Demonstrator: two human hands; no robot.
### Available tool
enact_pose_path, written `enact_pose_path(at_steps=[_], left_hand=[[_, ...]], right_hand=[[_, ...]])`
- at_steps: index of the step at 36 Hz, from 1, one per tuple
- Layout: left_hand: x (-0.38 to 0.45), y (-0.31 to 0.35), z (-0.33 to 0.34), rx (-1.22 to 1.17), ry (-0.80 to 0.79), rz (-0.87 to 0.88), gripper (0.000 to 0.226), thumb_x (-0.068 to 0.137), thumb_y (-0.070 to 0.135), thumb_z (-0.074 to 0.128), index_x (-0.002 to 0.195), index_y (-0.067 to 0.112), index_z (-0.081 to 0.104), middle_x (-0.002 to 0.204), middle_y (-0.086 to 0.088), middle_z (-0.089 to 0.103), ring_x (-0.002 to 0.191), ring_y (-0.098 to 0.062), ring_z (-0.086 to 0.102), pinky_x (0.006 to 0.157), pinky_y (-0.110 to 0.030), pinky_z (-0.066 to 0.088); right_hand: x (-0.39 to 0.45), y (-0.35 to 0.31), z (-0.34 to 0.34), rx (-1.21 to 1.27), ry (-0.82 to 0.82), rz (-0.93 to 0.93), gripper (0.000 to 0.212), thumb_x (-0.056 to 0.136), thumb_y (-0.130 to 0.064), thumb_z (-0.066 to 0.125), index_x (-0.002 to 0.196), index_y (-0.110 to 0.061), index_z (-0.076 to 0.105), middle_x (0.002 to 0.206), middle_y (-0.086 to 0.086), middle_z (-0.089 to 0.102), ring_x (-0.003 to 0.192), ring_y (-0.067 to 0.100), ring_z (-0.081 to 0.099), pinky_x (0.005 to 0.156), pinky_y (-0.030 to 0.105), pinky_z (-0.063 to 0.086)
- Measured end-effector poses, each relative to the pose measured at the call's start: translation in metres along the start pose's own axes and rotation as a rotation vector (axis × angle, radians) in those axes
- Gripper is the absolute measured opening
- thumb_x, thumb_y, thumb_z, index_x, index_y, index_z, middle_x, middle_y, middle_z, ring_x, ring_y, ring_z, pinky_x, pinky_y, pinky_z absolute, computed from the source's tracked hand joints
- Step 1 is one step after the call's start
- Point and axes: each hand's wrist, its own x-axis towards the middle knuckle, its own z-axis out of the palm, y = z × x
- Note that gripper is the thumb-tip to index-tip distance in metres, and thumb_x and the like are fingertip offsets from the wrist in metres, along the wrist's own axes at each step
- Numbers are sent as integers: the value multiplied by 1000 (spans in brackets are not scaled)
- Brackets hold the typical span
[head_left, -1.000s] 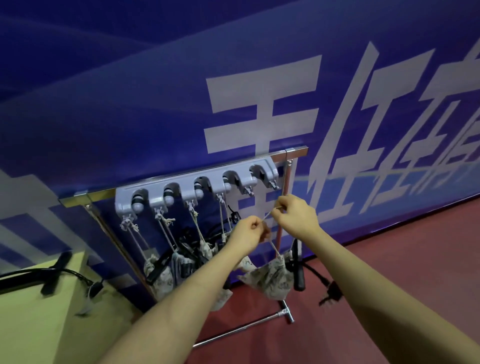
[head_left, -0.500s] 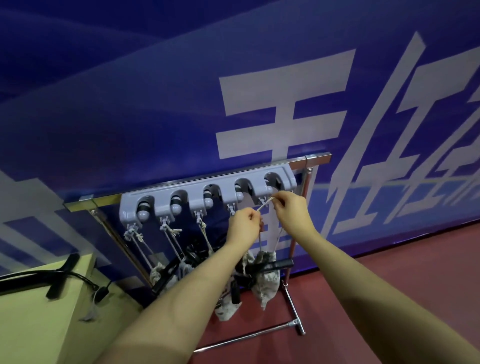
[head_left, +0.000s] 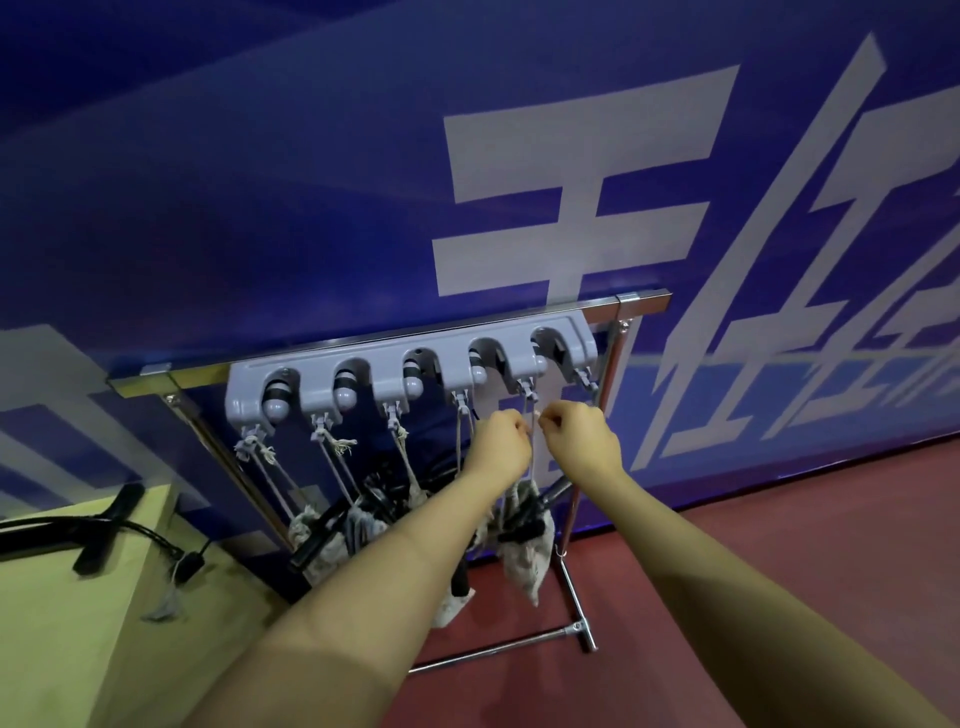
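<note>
Drawstring (head_left: 530, 415) under the hook (head_left: 527, 387), pinched by curled left hand (head_left: 500, 442) and right hand (head_left: 581, 439).

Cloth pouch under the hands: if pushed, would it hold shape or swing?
Likely floppy: the cloth pouch sags and creases. It would probably swing, hanging from a thin cord that the left hand and right hand pinch. Black handles poking out suggest some weight.

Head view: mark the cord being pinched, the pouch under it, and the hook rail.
cord (head_left: 531, 452), head view, taut upper stretch.
pouch (head_left: 523, 569), head view, middle of the cloth.
hook rail (head_left: 387, 376), head view, grey face between two slots.
</note>
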Motion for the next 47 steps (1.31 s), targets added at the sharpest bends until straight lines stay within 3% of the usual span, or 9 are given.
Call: enact_pose_path(at_steps=[5, 9, 14, 17, 25, 29, 37, 41, 47], left_hand=[[-15, -8, -14, -21, 23, 9, 21, 95, 10, 43, 96, 7, 63, 93, -14, 67, 81, -28, 61, 73, -37, 51], [-33, -19, -37, -37, 85, 4, 21, 93, 12, 45, 95, 9, 66, 92, -12, 69, 86, -30, 64, 78, -41, 55], [-54, -43, -74, -40, 125, -2, 18, 94, 13, 45, 94, 10, 64, 91, -12, 68, 83, -30, 63, 77, -42, 55], [-70, -68, -103, -42, 166, -12, 17, 94, 13, 46, 92, 11, 63, 93, -12, 69, 80, -28, 64, 76, -40, 54], [-120, -158, -189, -20, 302, -118, 17, 92, 16, 48, 85, 18, 64, 89, -4, 69, 83, -22, 64, 77, -34, 53], [-147, -215, -230, -69, 365, -205, 24, 90, 15, 49, 69, 26, 54, 85, -8, 69, 81, -32, 66, 75, -43, 56], [-220, -334, -304, -141, 455, -348, 16, 89, 13, 49, 85, 11, 65, 98, -16, 70, 89, -34, 67, 81, -39, 54], [-264, -394, -329, -163, 482, -433, 22, 91, 9, 47, 98, 6, 67, 101, -14, 70, 94, -31, 64, 80, -30, 49], [-310, -462, -340, -143, 413, -525, 21, 94, 10, 42, 97, 6, 63, 97, -13, 66, 85, -25, 57, 74, -31, 45]], right_hand=[[-16, -14, 1, 56, 3, 3, 21, 95, -15, 43, 97, -9, 63, 84, 8, 63, 71, 28, 54, 48, 26, 30], [-32, -36, 3, 111, -28, -20, 21, 95, -16, 45, 99, -10, 65, 90, 10, 66, 79, 31, 61, 58, 35, 45], [-51, -65, 17, 111, -82, -87, 23, 94, -12, 44, 100, -8, 65, 84, 11, 65, 68, 29, 57, 57, 37, 45], [-63, -93, 32, 121, -101, -131, 23, 92, -11, 45, 101, -11, 66, 91, 11, 68, 79, 31, 61, 65, 38, 50], [-98, -190, 97, 152, -236, -292, 21, 92, -9, 47, 101, -9, 66, 92, 11, 69, 84, 31, 64, 73, 43, 52], [-119, -246, 144, 160, -310, -360, 21, 93, -12, 46, 102, -13, 65, 92, 7, 68, 82, 27, 64, 75, 47, 55], [-182, -347, 243, 163, -442, -459, 23, 87, -9, 47, 96, -14, 68, 82, 5, 65, 83, 30, 65, 75, 42, 54], [-221, -382, 294, 144, -548, -536, 22, 89, -8, 49, 98, -14, 67, 83, -1, 62, 75, 21, 62, 72, 35, 53], [-269, -402, 362, 98, -730, -578, 17, 87, -11, 55, 96, -17, 68, 84, -3, 62, 73, 25, 64, 71, 38, 52]])
